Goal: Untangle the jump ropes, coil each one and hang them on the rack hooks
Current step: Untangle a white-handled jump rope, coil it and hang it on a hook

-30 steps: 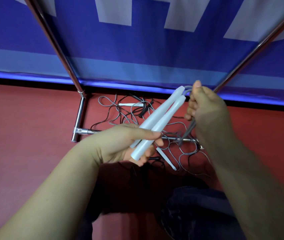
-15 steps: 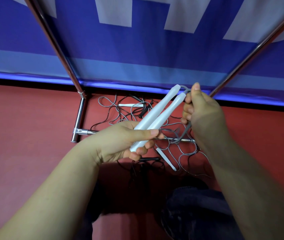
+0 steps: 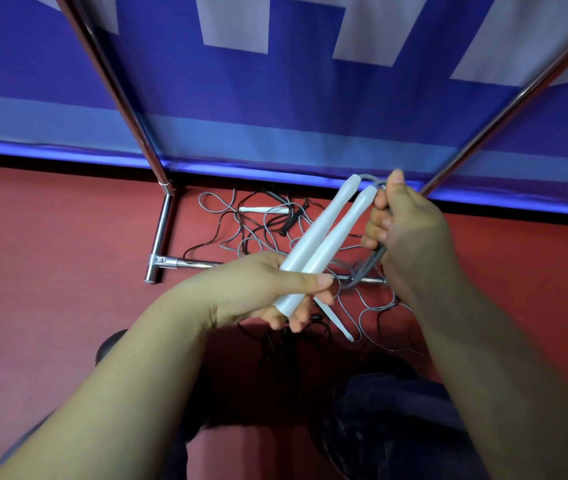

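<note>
the left hand [image 3: 258,292] grips two white handles [image 3: 324,237] side by side, thumb across them. just right of their far tips, the right hand [image 3: 410,233] is curled round the grey cord [image 3: 369,268]. below both grips, a rope tangle [image 3: 262,230] lies across the rack base [image 3: 185,263].
</note>
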Tool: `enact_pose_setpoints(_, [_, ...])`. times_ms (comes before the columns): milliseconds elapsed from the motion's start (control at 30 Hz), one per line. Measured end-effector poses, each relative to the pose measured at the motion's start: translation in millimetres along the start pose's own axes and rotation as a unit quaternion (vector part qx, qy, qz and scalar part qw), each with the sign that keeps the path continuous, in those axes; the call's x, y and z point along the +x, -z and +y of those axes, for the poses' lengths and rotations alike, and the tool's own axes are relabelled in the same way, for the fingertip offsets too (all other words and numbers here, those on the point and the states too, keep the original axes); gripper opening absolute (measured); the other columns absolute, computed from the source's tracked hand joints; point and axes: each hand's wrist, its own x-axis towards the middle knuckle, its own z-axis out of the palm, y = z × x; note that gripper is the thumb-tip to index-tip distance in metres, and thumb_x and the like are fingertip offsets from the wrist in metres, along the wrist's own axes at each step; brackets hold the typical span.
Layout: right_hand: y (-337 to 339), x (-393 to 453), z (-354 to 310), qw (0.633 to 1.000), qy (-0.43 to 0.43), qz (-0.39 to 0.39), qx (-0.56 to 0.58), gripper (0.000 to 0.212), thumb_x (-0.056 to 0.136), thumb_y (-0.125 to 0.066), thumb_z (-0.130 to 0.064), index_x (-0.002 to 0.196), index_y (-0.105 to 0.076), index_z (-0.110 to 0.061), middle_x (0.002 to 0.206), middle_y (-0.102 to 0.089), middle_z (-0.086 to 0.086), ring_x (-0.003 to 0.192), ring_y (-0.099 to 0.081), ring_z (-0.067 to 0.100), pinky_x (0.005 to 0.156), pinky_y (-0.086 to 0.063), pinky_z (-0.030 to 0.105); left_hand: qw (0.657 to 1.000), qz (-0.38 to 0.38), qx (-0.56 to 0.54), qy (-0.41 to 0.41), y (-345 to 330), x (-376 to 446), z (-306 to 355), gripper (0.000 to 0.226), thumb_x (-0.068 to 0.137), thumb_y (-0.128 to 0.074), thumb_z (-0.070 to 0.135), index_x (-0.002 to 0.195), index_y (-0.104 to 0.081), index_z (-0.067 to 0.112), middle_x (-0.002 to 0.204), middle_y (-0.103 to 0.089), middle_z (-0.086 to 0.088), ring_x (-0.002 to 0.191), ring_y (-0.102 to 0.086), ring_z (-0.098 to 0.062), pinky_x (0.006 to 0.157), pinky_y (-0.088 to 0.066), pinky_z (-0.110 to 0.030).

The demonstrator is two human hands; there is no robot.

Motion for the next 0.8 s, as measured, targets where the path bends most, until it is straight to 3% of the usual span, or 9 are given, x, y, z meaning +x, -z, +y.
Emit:
enact_pose_setpoints(100, [-1.1, 0.2, -1.4, 1.000, 0.005, 0.001, -0.005, 0.043, 0.101, -0.033, -0.032, 0.062, -0.040, -0.016, 0.033, -0.030, -0.010, 0.029, -0.028, 0.005, 0.047, -0.028, 0.028, 0.999, 0.014, -0.040, 0.002, -0.6, 0.8, -0.3, 0.025, 0.066, -0.061, 0.035, 0.071, -0.059, 0.010, 0.046, -0.051, 0.000, 0.058, -0.066, -0.019, 0.054, -0.054, -0.023])
enact_pose_setpoints(167, [-1.2, 0.4, -0.9, 1.000, 0.001, -0.012, -0.012, 0.043, 0.101, -0.032, -0.033, 0.062, -0.040, -0.015, 0.034, -0.029, -0.011, 0.030, -0.027, 0.005, 0.045, -0.030, 0.026, 0.999, 0.012, -0.053, -0.003, -2.5, 0.3, -1.7, 0.024, 0.068, -0.060, 0.033, 0.070, -0.055, 0.011, 0.046, -0.047, 0.001, 0.052, -0.063, -0.017, 0.048, -0.052, -0.021])
enact_pose_setpoints(233, [-2.3, 0.2, 0.2, 0.999, -0.017, -0.039, -0.015, 0.044, 0.101, -0.030, -0.035, 0.063, -0.041, -0.015, 0.034, -0.027, -0.011, 0.030, -0.026, 0.005, 0.041, -0.031, 0.022, 0.997, 0.026, -0.075, -0.018, -3.1, 0.5, -0.7, 0.022, 0.070, -0.059, 0.033, 0.069, -0.052, 0.011, 0.047, -0.046, 0.002, 0.039, -0.049, -0.010, 0.037, -0.040, -0.016])
enact_pose_setpoints(300, [-5.8, -3.2, 2.0, 0.995, -0.033, -0.083, -0.053, 0.045, 0.101, -0.028, -0.034, 0.064, -0.043, -0.014, 0.034, -0.028, -0.011, 0.029, -0.025, 0.004, 0.041, -0.028, 0.021, 0.984, 0.055, -0.163, -0.048, 0.2, 2.6, 2.0, 0.020, 0.072, -0.057, 0.031, 0.070, -0.049, 0.012, 0.051, -0.049, 0.002, 0.034, -0.038, -0.006, 0.033, -0.031, -0.013])
enact_pose_setpoints(467, [-13.9, -14.4, 8.9, 0.968, -0.060, -0.171, -0.173, 0.043, 0.101, -0.033, -0.030, 0.063, -0.047, -0.013, 0.032, -0.031, -0.009, 0.030, -0.025, 0.003, 0.041, -0.028, 0.022, 0.947, 0.135, -0.278, -0.090, 3.2, 12.5, 4.4, 0.023, 0.072, -0.057, 0.036, 0.071, -0.049, 0.015, 0.083, -0.069, 0.004, 0.037, -0.038, -0.003, 0.034, -0.035, -0.013])
enact_pose_setpoints(633, [-22.8, -28.8, 15.2, 0.921, -0.104, -0.249, -0.281, 0.042, 0.099, -0.034, -0.038, 0.066, -0.052, -0.020, 0.030, -0.035, -0.011, 0.028, -0.031, 0.001, 0.046, -0.034, 0.026, 0.888, 0.040, -0.450, -0.085, -0.2, 8.7, 11.4, 0.025, 0.076, -0.049, 0.034, 0.065, -0.050, 0.012, 0.085, -0.069, -0.005, 0.033, -0.040, -0.001, 0.029, -0.033, -0.009])
enact_pose_setpoints(733, [-22.9, -32.4, 7.9, 0.904, -0.117, -0.301, -0.282, 0.048, 0.100, -0.031, -0.038, 0.063, -0.051, -0.015, 0.031, -0.034, -0.011, 0.029, -0.030, 0.001, 0.046, -0.032, 0.024, 0.883, 0.046, -0.457, -0.095, 8.7, 7.4, 13.0, 0.027, 0.081, -0.047, 0.036, 0.067, -0.049, 0.013, 0.070, -0.057, -0.001, 0.033, -0.038, 0.000, 0.026, -0.028, -0.008])
enact_pose_setpoints(800, [-20.3, -33.8, 3.9, 0.889, -0.073, -0.309, -0.329, 0.047, 0.098, -0.036, -0.039, 0.060, -0.054, -0.018, 0.034, -0.037, -0.012, 0.032, -0.034, 0.002, 0.049, -0.031, 0.024, 0.908, 0.122, -0.392, -0.085, 15.5, 8.4, 11.3, 0.028, 0.089, -0.047, 0.036, 0.072, -0.045, 0.014, 0.066, -0.050, 0.001, 0.035, -0.035, -0.002, 0.027, -0.024, -0.009])
